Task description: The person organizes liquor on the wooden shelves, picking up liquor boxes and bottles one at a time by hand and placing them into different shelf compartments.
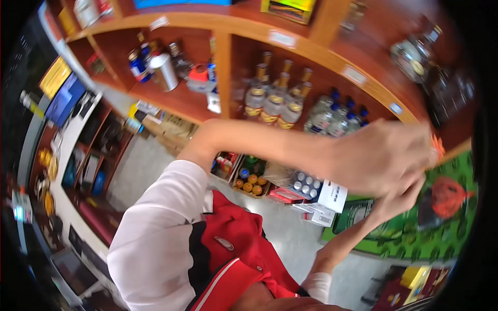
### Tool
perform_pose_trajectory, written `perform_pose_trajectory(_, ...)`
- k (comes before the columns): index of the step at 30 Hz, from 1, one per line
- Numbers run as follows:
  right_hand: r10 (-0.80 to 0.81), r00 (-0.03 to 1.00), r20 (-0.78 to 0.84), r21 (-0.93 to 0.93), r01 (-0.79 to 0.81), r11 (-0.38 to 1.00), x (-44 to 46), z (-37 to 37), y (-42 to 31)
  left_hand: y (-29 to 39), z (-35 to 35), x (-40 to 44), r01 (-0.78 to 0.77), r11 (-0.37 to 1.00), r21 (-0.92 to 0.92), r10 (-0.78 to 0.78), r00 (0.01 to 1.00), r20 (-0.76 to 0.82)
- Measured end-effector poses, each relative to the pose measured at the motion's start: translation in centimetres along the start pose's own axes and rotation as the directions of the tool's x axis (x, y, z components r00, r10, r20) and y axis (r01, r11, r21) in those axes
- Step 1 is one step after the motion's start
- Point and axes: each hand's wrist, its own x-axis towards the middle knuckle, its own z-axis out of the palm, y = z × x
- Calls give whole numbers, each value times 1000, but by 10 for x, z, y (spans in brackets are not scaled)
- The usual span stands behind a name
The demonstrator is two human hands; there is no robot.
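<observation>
Sleeve [155, 223], left hand [376, 155] before wooden shelves [223, 78]; grey floor [284, 230].

OK, counting everything off the upright wooden divider [223, 59]. Just right of it I get three gold-necked bottles [272, 106] up front, plus more behind that I can't total. Further right, at least four blue-capped bottles [337, 122], then one left hand [376, 155] and one right hand [397, 203]. Left of it, one silvery cylinder [164, 73]. Below it, five or six orange round things [252, 179]. Up and right, one yellow box [289, 9]. White labels [282, 39]: three, one left of it, two right. Far lower right, one orange-red bag [448, 197].
</observation>
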Motion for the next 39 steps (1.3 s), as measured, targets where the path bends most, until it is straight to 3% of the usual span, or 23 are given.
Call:
perform_pose_trajectory(1, 64, 997, 40, 133, -69, 989, -32, 8, 4, 21, -34, -21, -19, 994, 111, 4, 991, 132)
perform_pose_trajectory(2, 35, 980, 195, 122, -59, 991, -60, 17, -8, 30, -58, -50, -121, 964, 236, 107, 992, 68)
perform_pose_trajectory(3, -1, 942, 337, 114, -40, 993, -86, 33, -23, 42, -90, -76, -72, 975, 210, 46, 991, 126)
perform_pose_trajectory(4, 9, 915, 403, 114, -60, 992, -115, 55, -32, 51, -120, -103, 30, 977, 209, -67, 982, 175)
perform_pose_trajectory(6, 89, 713, 696, 124, -241, 962, -167, 97, -40, 65, -178, -153, 306, 852, 425, -400, 904, 150)
perform_pose_trajectory(9, 179, 398, 900, 67, -531, 845, -234, 157, -67, 56, -273, -238, 656, 466, 594, -673, 698, -244)
perform_pose_trajectory(10, 80, 383, 920, 132, -495, 859, -256, 177, -68, 52, -309, -266, 751, 311, 582, -711, 590, -383)
perform_pose_trajectory(11, 84, 290, 953, 107, -586, 803, -267, 193, -83, 46, -345, -292, 794, 167, 584, -714, 506, -484)
perform_pose_trajectory(12, 44, 273, 961, 130, -586, 800, -282, 208, -92, 37, -377, -313, 819, 143, 555, -641, 504, -579)
perform_pose_trajectory(13, 1, 270, 963, 164, -586, 794, -295, 227, -102, 32, -404, -323, 902, 15, 432, -607, 351, -713)
perform_pose_trajectory(14, -21, 251, 968, 166, -571, 804, -303, 242, -114, 19, -435, -348, 858, 11, 513, -512, 445, -735)
perform_pose_trajectory(17, -14, 138, 990, 96, -612, 785, -328, 280, -144, -18, -497, -365, 791, -87, 605, -376, 537, -756)
perform_pose_trajectory(25, 114, 107, 988, -24, -616, 787, -356, 330, -184, -112, -554, -397, 816, -104, 569, -403, 488, -774)
perform_pose_trajectory(29, 157, 122, 980, -58, -580, 813, -364, 335, -178, -125, -550, -403, 817, -112, 566, -381, 491, -783)
perform_pose_trajectory(31, 236, 79, 969, -135, -627, 767, -367, 339, -176, -130, -550, -400, 825, -132, 549, -369, 473, -800)
perform_pose_trajectory(39, 283, 72, 956, -158, -689, 707, -385, 351, -160, -146, -554, -412, 840, -131, 526, -297, 473, -830)
